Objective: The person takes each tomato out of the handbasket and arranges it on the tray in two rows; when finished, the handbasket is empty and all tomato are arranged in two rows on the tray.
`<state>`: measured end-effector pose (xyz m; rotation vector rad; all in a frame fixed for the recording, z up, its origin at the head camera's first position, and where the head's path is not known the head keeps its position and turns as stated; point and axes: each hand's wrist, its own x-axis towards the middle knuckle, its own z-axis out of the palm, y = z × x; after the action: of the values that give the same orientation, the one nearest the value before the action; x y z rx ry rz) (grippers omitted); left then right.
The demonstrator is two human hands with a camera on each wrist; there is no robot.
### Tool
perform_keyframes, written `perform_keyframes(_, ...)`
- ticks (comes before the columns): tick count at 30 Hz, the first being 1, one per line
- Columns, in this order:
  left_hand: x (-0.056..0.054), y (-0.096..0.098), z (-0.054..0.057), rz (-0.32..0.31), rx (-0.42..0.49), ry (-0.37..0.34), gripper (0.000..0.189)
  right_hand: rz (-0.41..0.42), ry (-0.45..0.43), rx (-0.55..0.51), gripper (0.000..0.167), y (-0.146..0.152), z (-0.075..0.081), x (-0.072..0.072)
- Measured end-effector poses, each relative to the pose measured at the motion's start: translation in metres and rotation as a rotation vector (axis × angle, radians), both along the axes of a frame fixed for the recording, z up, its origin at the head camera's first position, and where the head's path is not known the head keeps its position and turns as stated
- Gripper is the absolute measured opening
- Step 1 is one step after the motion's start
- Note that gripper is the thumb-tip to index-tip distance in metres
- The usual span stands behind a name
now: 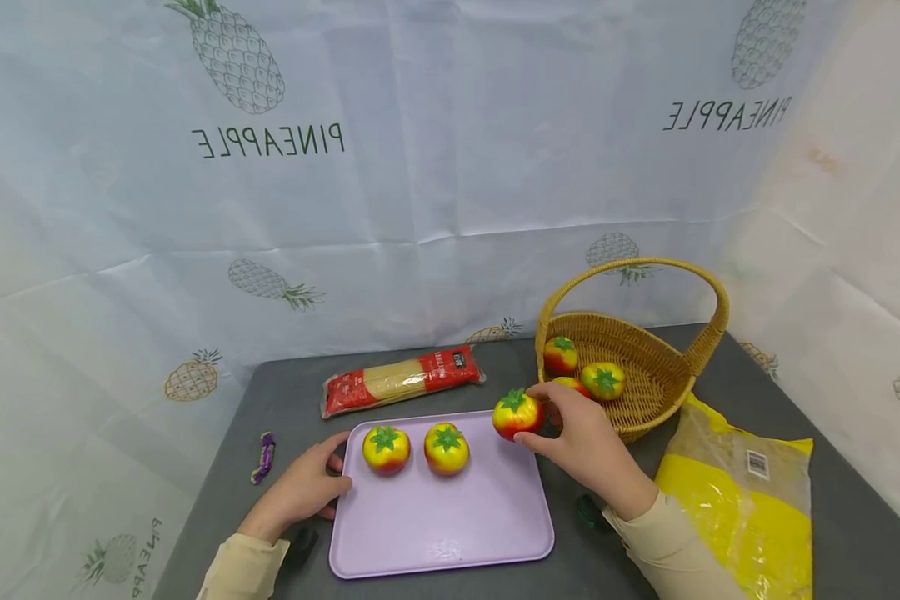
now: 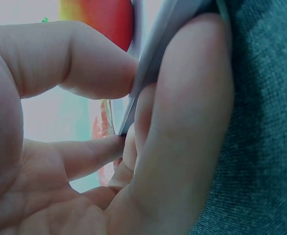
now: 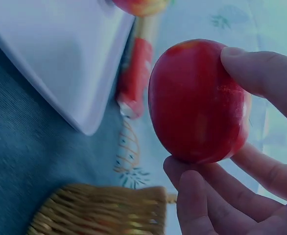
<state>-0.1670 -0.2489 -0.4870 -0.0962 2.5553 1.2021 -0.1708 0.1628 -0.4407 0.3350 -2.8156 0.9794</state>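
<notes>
Holding tomato [image 1: 517, 413] in right hand [image 1: 585, 446]; left hand [image 1: 303, 487] gripping tray [image 1: 450, 525].

Glossy smooth plastic tomato [image 1: 517, 413], matt lilac plastic tray [image 1: 450, 517], rough woven wicker basket [image 1: 645, 375].

Bright, even light — wrist views blurred.

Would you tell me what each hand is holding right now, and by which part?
The right hand pinches a tomato by its sides; the left hand grips the tray by its left edge.
</notes>
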Motion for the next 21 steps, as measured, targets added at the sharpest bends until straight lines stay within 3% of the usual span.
perform_keyframes(21, 0.001, 0.001, 0.002, -0.010, 0.001, 0.024, 0.081, 0.034, -0.081, 0.039, 0.059, -0.032, -0.030, 0.001)
